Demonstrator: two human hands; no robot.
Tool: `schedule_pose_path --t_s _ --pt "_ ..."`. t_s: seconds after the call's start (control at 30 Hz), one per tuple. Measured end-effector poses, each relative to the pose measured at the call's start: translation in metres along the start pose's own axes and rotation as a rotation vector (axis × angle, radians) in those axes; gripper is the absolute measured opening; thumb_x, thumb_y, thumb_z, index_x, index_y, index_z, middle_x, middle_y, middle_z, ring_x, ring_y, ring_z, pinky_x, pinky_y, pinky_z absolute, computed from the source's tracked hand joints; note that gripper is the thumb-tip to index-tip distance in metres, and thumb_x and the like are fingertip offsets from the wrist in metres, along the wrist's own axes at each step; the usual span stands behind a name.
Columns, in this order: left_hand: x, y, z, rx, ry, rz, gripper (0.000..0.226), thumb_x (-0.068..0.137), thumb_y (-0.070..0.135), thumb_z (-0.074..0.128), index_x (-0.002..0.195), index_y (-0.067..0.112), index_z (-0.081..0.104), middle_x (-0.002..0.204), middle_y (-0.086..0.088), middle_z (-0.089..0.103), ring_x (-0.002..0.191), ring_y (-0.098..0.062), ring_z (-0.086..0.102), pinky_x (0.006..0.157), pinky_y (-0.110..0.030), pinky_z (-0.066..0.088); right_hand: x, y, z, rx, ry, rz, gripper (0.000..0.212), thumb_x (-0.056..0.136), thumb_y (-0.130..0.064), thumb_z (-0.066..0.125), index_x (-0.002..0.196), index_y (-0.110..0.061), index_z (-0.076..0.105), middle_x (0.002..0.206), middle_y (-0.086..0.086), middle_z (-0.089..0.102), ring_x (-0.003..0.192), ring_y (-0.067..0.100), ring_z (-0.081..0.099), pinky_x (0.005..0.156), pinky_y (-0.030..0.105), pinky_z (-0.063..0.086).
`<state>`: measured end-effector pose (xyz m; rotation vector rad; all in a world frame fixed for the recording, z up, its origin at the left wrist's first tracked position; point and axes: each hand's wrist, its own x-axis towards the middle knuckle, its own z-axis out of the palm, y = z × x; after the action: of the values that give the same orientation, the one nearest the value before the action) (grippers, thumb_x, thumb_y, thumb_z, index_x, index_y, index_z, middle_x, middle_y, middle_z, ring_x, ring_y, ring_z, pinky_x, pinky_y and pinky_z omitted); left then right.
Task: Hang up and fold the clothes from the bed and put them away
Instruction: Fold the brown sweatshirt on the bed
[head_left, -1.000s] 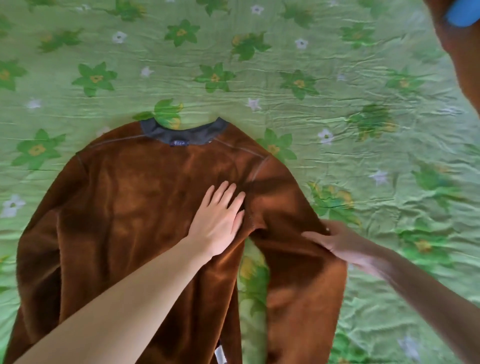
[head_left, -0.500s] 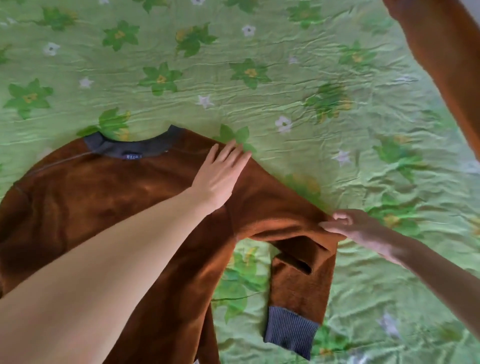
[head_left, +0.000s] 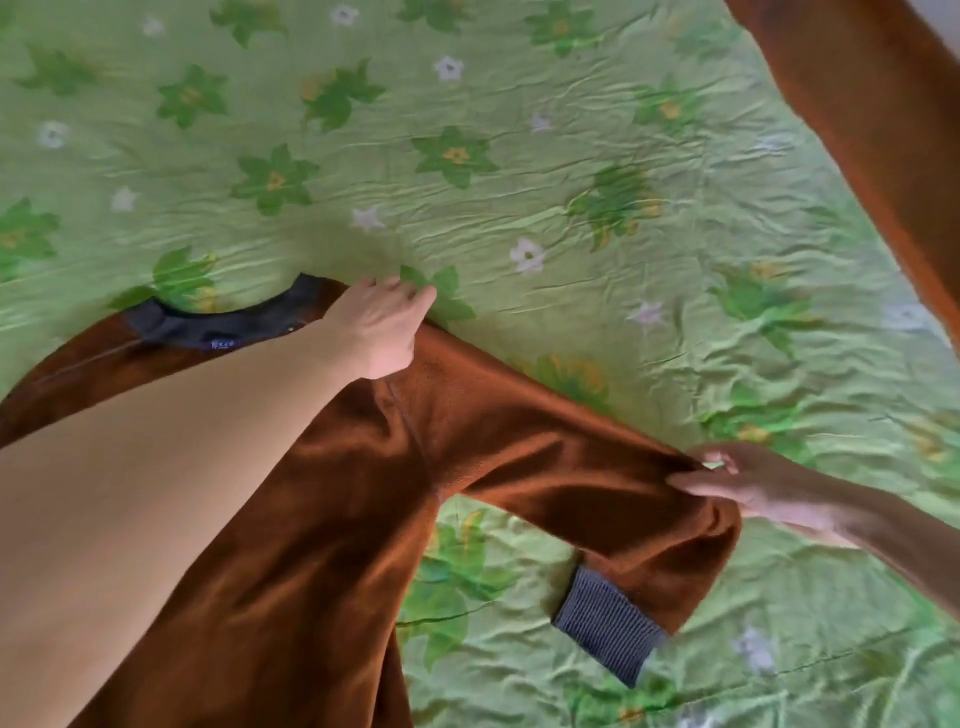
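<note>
Right hand (head_left: 748, 488), lower right: fingers pinched around brown fleece sweater (head_left: 322, 519) sleeve (head_left: 597, 467). Left hand (head_left: 379, 327) pressed flat at shoulder, centre. Spread over green floral bedsheet (head_left: 519, 156). Risk: slippery fleece bunching, fold skewed.

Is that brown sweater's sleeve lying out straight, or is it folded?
Folded. The sleeve bends back at the right hand, which pinches it there, and its grey cuff lies below the bend, nearer the body.
</note>
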<state>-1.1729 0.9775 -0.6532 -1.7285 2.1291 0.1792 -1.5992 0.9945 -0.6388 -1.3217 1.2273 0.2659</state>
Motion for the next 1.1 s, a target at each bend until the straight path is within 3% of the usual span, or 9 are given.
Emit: schedule_pose_path --t_s 0.13,0.23,0.37,0.5,0.67,0.8,0.9,0.97,1.1 --pt "0.006 -0.007 0.000 0.144 0.065 -0.037 0.048 0.101 0.039 0.041 0.134 0.005 0.050 0.127 -0.017 0.062 0.118 -0.033 0.058 0.103 -0.044 0.043 -0.008 0.004 -0.031 0.137 0.032 0.029 0.042 0.090 -0.046 0.079 0.100 -0.006 0.072 0.096 0.019 0.074 0.085 0.030 0.071 0.080 0.042 0.058" --pt "0.011 -0.006 0.009 0.161 0.093 -0.104 0.050 0.101 0.045 0.047 0.133 0.008 0.051 0.129 -0.015 0.060 0.121 -0.033 0.054 0.103 -0.044 0.040 -0.003 0.002 -0.063 -0.201 0.142 0.012 0.033 0.080 -0.059 0.082 0.090 -0.028 0.077 0.070 -0.006 0.072 0.064 0.008 0.065 0.063 0.024 0.046" --pt "0.000 0.024 0.021 0.071 0.146 -0.225 0.052 0.100 0.038 0.058 0.142 0.008 0.048 0.140 -0.018 0.049 0.126 -0.037 0.046 0.103 -0.049 0.037 0.008 0.026 -0.057 -0.252 0.297 -0.027 0.023 0.082 -0.033 0.087 0.096 -0.044 0.072 0.094 -0.016 0.076 0.098 0.008 0.071 0.088 0.032 0.053" --pt "-0.017 0.073 0.029 -0.207 0.413 -0.155 0.023 0.103 0.027 0.047 0.111 0.009 0.058 0.106 -0.015 0.062 0.097 -0.035 0.056 0.083 -0.049 0.044 -0.001 0.060 -0.041 -0.120 0.311 0.021 0.055 0.060 -0.066 0.092 0.107 -0.050 0.069 0.099 -0.023 0.076 0.087 -0.004 0.071 0.074 0.020 0.052" --pt "-0.044 0.121 0.061 -0.358 0.250 0.079 0.058 0.108 0.050 0.029 0.146 0.014 0.053 0.142 -0.012 0.057 0.133 -0.034 0.053 0.109 -0.049 0.043 -0.018 0.082 -0.032 0.063 0.209 -0.042 0.071 0.067 -0.009 0.096 0.124 -0.041 0.069 0.118 0.000 0.078 0.109 0.017 0.073 0.098 0.037 0.058" --pt "-0.054 0.115 0.082 -0.244 0.097 0.110 0.084 0.101 0.075 0.011 0.169 0.026 0.014 0.177 -0.006 0.010 0.164 -0.029 0.007 0.130 -0.055 0.013 -0.031 0.078 -0.044 -0.285 0.565 -0.167 0.040 0.078 0.005 0.084 0.093 -0.030 0.069 0.072 -0.002 0.070 0.064 0.014 0.064 0.059 0.021 0.046" --pt "-0.053 0.109 0.082 -0.271 0.105 0.101 0.086 0.099 0.079 0.006 0.170 0.030 0.010 0.178 -0.005 0.005 0.164 -0.030 0.001 0.131 -0.053 0.010 -0.046 0.066 -0.062 -0.764 0.958 -0.486 0.015 0.081 0.001 0.070 0.087 -0.011 0.062 0.083 0.006 0.061 0.066 0.034 0.061 0.053 0.035 0.042" --pt "-0.053 0.112 0.076 -0.353 0.128 0.068 0.083 0.101 0.076 0.006 0.170 0.029 0.012 0.178 -0.005 0.006 0.164 -0.029 0.000 0.132 -0.051 0.009 -0.050 0.068 -0.070 -1.005 1.115 -0.599 0.024 0.070 0.000 0.059 0.092 -0.009 0.059 0.091 0.012 0.061 0.076 0.036 0.059 0.054 0.036 0.042" --pt "-0.052 0.115 0.066 -0.462 0.152 -0.003 0.080 0.103 0.068 0.012 0.168 0.023 0.023 0.176 -0.004 0.014 0.164 -0.025 0.004 0.133 -0.046 0.008 -0.038 0.077 -0.075 -0.764 1.182 -0.400 0.027 0.081 0.006 0.072 0.103 -0.008 0.067 0.098 0.013 0.068 0.094 0.040 0.059 0.073 0.048 0.050"
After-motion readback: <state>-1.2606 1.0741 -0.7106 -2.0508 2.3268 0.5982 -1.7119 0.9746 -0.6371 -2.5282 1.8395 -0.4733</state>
